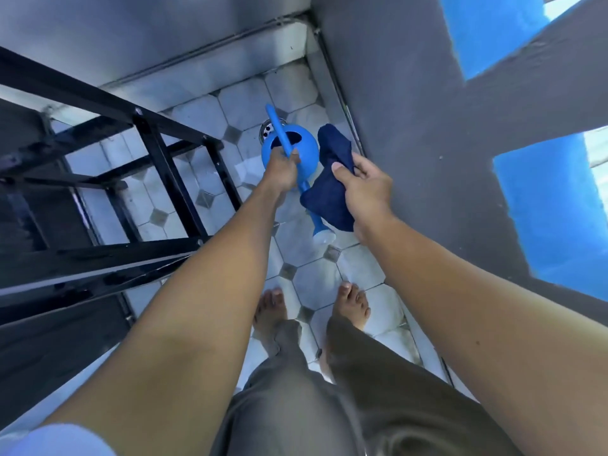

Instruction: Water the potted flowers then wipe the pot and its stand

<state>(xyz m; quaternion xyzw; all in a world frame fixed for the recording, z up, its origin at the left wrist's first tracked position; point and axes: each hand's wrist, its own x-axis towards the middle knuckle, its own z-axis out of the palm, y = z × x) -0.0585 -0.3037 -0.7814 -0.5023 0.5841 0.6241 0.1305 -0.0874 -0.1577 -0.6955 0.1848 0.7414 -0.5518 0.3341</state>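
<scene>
A round blue plastic watering can [304, 144] hangs low over the tiled floor, its long spout ending in a pale rose head pointing back toward my feet. My left hand [282, 169] is closed around its thin blue handle. Just to the right, my right hand [365, 184] grips a dark navy cloth [330, 189], which hangs folded and touches the can's spout. A black metal stand [158, 153] with open rails fills the left side. No pot or flowers are visible.
A round metal floor drain [267, 129] lies under the can. A dark grey wall [411, 110] with blue openings runs along the right. My bare feet [350, 304] stand on white octagonal floor tiles [316, 281] in a narrow strip.
</scene>
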